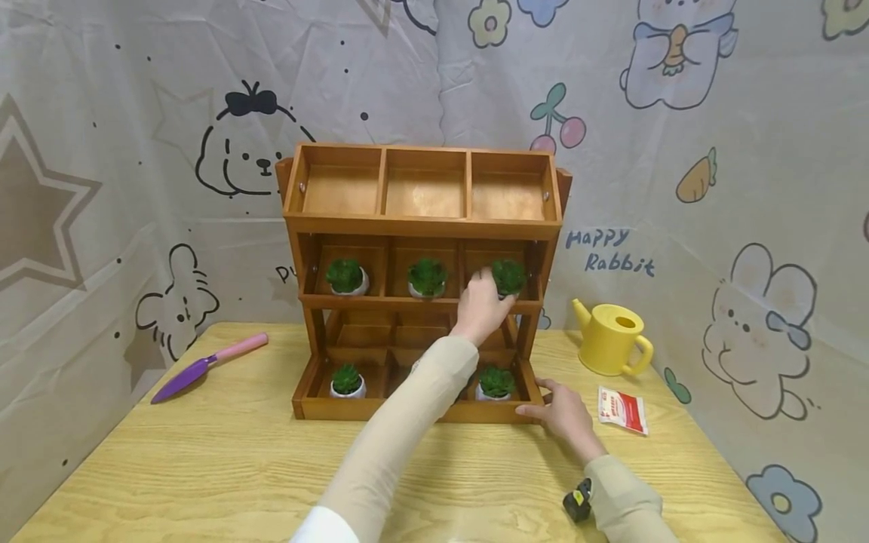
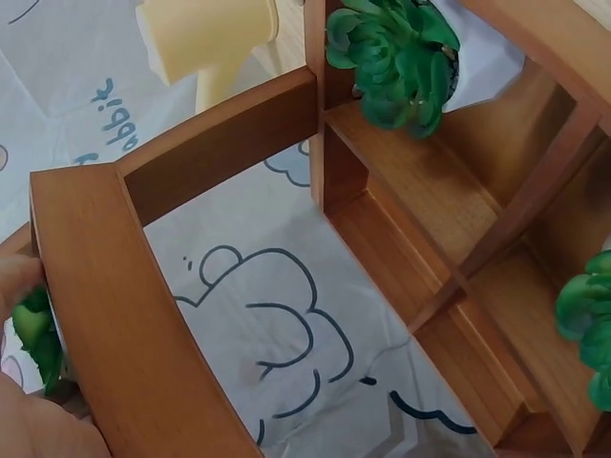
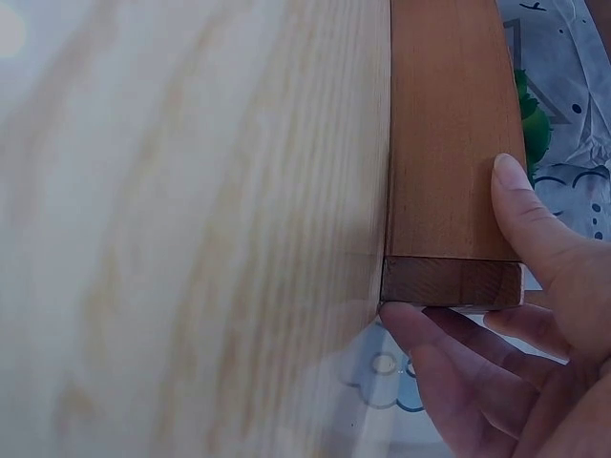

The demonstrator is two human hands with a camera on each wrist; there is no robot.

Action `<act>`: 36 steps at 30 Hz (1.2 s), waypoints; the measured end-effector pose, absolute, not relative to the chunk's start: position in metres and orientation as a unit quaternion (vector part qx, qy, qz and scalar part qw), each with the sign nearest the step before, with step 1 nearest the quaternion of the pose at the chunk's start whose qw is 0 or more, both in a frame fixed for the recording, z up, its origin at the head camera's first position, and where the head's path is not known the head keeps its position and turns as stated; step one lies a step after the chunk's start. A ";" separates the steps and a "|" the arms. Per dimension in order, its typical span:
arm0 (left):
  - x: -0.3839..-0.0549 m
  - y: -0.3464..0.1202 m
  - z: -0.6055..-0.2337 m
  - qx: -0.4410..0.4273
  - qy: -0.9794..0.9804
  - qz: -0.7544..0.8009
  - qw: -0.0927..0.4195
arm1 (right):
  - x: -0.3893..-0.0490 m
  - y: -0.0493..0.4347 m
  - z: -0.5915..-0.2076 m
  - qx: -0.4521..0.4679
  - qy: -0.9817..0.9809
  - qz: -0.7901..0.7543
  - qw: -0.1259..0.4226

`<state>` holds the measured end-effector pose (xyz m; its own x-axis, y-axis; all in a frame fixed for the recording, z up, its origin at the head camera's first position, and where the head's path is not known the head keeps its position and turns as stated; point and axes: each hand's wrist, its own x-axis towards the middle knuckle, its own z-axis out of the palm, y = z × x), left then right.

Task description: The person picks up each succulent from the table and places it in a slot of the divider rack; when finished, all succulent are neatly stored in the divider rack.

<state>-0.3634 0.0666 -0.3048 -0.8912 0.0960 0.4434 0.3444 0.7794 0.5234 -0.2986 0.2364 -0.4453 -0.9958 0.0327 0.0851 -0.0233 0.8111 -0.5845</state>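
Observation:
A three-tier wooden plant shelf [image 1: 421, 228] stands on the table. In the right compartment of its middle tier sits a potted succulent [image 1: 509, 276] with a white pot. My left hand [image 1: 480, 305] reaches over the tier's front board and holds this succulent, its fingers and thumb around the plant at the left edge of the left wrist view. Part of the pot is hidden behind the board. Low down, my right hand [image 1: 562, 413] grips the shelf's bottom front right corner, its thumb [image 3: 520, 196] over the front board and fingers curled round the end.
More potted succulents stand in the middle tier, one on the left [image 1: 346, 277] and one central [image 1: 427, 278]; others occupy the bottom tier. A yellow watering can [image 1: 613, 339] and a red-white packet [image 1: 622, 410] lie right. A purple trowel [image 1: 193, 375] lies left.

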 end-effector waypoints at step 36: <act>-0.248 0.027 -0.306 -0.306 -0.831 -0.341 0.317 | -0.297 0.235 -0.445 0.001 -0.952 0.302 0.038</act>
